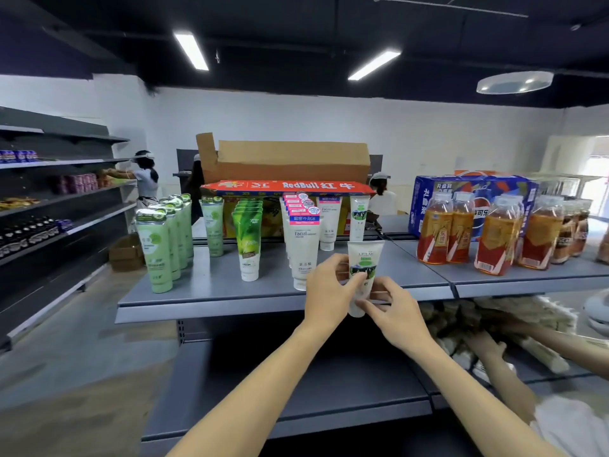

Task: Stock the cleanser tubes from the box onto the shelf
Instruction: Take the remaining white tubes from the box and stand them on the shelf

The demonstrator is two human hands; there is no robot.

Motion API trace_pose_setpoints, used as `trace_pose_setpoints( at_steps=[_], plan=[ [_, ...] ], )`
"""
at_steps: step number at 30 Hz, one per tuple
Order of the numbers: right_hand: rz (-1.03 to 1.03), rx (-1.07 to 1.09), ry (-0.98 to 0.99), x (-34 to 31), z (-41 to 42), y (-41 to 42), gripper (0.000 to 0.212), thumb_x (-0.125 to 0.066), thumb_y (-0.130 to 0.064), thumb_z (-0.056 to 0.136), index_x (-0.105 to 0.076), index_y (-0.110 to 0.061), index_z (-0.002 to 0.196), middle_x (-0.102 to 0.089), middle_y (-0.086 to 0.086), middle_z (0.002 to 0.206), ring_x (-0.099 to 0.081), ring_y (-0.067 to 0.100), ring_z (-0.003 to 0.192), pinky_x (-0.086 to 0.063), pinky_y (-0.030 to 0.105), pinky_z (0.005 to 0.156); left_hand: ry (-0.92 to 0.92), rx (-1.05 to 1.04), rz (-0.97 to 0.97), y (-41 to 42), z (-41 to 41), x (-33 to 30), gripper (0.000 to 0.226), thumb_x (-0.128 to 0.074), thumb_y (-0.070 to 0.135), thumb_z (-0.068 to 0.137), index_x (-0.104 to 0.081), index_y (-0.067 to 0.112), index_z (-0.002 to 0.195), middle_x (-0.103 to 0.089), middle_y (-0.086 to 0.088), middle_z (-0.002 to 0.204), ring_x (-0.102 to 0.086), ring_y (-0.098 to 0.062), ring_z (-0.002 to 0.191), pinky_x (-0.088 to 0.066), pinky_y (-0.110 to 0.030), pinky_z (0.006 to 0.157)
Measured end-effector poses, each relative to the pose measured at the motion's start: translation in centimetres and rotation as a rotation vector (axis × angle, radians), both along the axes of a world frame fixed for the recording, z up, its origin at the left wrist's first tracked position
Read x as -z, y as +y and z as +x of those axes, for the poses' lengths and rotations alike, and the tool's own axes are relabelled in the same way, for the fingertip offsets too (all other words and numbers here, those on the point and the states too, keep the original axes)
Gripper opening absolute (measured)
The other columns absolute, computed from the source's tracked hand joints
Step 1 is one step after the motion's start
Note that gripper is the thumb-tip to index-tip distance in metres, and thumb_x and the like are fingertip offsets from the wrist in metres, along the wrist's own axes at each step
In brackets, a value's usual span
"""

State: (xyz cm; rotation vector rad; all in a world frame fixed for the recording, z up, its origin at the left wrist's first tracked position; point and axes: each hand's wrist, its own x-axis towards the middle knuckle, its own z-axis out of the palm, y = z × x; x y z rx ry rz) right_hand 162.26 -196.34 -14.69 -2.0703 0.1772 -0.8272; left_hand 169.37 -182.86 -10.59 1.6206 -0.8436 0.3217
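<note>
A white cleanser tube with a green label and a cow picture stands cap-down at the front edge of the grey shelf. My left hand grips its middle from the left. My right hand pinches its lower end near the cap. Rows of upright tubes stand on the shelf: light green tubes at left, leaf-print tubes in the middle, white "Facial" tubes just left of my hands. A matching cow-label tube stands farther back. An open cardboard box sits behind on a red RedBull carton.
Bottled tea drinks and a blue Pepsi case fill the shelf's right side. Another person's hands reach into the lower shelf at right. Dark shelving lines the left wall, with people working in the background.
</note>
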Motion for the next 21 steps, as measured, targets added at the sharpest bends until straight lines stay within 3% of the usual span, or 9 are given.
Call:
trace_pose_setpoints(
  at_steps=[3, 10, 16, 21],
  plan=[
    [-0.020, 0.006, 0.011, -0.9, 0.7, -1.4, 0.031, -0.078, -0.022, 0.085, -0.063, -0.024, 0.112, -0.071, -0.014, 0.103, -0.065, -0.010, 0.095, -0.049, 0.005, 0.076, -0.001, -0.032, 0.011, -1.7, 0.7, -0.5, 0.023, -0.076, 0.022, 0.085, -0.071, 0.019, 0.106, -0.073, 0.011, 0.098, -0.068, -0.001, 0.090, -0.058, -0.024, 0.083],
    [-0.054, 0.016, 0.062, -2.6, 2.7, -4.5, 0.030, -0.076, -0.026, 0.087, -0.063, -0.025, 0.114, -0.070, -0.013, 0.104, -0.065, -0.004, 0.095, -0.047, 0.007, 0.072, 0.018, -0.123, 0.038, -5.3, 2.7, -1.8, 0.021, -0.075, 0.027, 0.086, -0.069, 0.023, 0.106, -0.073, 0.010, 0.101, -0.067, -0.006, 0.092, -0.058, -0.037, 0.088],
    [-0.037, 0.033, 0.089, -3.1, 4.9, -7.4, 0.027, -0.073, -0.020, 0.089, -0.061, -0.021, 0.113, -0.067, -0.011, 0.098, -0.059, -0.011, 0.085, -0.044, 0.000, 0.062, 0.013, -0.152, 0.071, -8.6, 4.3, -2.5, 0.020, -0.073, 0.028, 0.088, -0.068, 0.023, 0.107, -0.074, 0.008, 0.107, -0.066, -0.002, 0.093, -0.056, -0.033, 0.090],
    [-0.024, 0.028, 0.115, -3.4, 7.2, -9.9, 0.026, -0.073, -0.021, 0.090, -0.062, -0.019, 0.114, -0.069, -0.007, 0.097, -0.063, -0.004, 0.084, -0.044, 0.001, 0.056, 0.026, -0.179, 0.077, -11.3, 6.4, -2.8, 0.020, -0.073, 0.026, 0.088, -0.067, 0.023, 0.107, -0.074, 0.006, 0.109, -0.067, -0.007, 0.098, -0.056, -0.035, 0.090]
  ],
)
